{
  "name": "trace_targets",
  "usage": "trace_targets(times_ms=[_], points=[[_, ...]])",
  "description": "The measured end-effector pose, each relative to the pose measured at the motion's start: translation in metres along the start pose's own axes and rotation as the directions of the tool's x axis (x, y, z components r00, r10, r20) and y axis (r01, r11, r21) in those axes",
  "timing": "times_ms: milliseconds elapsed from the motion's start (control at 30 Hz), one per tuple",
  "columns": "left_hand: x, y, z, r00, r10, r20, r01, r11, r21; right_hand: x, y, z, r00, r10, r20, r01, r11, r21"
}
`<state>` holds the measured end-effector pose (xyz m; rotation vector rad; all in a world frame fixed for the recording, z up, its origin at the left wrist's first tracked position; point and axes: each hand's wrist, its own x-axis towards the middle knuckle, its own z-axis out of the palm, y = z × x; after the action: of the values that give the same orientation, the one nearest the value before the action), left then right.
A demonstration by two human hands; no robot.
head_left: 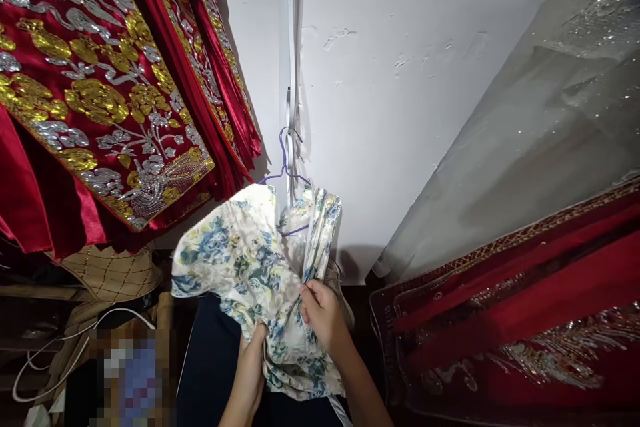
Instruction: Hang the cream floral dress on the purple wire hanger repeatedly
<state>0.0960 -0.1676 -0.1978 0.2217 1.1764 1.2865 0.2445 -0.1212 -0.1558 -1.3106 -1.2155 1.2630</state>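
A cream garment with blue and green flowers point(240, 260) hangs on a purple wire hanger point(285, 167) hooked at a white wall corner. My left hand point(253, 363) grips the lower cloth of the floral garment from below, fingers closed into the fabric. My right hand point(323, 313) pinches a fold of the same garment near its middle, just under a narrow hanging strip of the cloth.
Red robes embroidered in gold and silver point(100, 93) hang at the upper left. More red embroidered cloth under clear plastic point(510, 320) lies at the right. A straw hat point(107, 270) and a white cable point(60, 347) sit at the lower left.
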Motion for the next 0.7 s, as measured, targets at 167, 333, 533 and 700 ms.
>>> trace_targets(times_ms=[167, 333, 533, 700], points=[[-0.033, 0.02, -0.003, 0.906, 0.416, -0.075, -0.405, 0.906, 0.123, -0.023, -0.004, -0.008, 0.989, 0.092, 0.115, -0.09, 0.996, -0.024], [-0.042, 0.034, 0.003, 0.546, 0.834, 0.08, -0.775, 0.465, 0.428, -0.03, -0.017, 0.009, 0.963, 0.114, 0.245, -0.118, 0.993, 0.002], [-0.026, 0.034, 0.028, 0.825, 0.473, 0.309, -0.563, 0.736, 0.377, -0.029, -0.037, 0.016, 0.923, 0.096, 0.373, -0.125, 0.991, 0.055], [-0.021, 0.027, 0.04, 0.787, 0.446, 0.427, -0.612, 0.653, 0.445, -0.014, -0.066, -0.002, 0.922, 0.091, 0.375, -0.109, 0.994, 0.025]])
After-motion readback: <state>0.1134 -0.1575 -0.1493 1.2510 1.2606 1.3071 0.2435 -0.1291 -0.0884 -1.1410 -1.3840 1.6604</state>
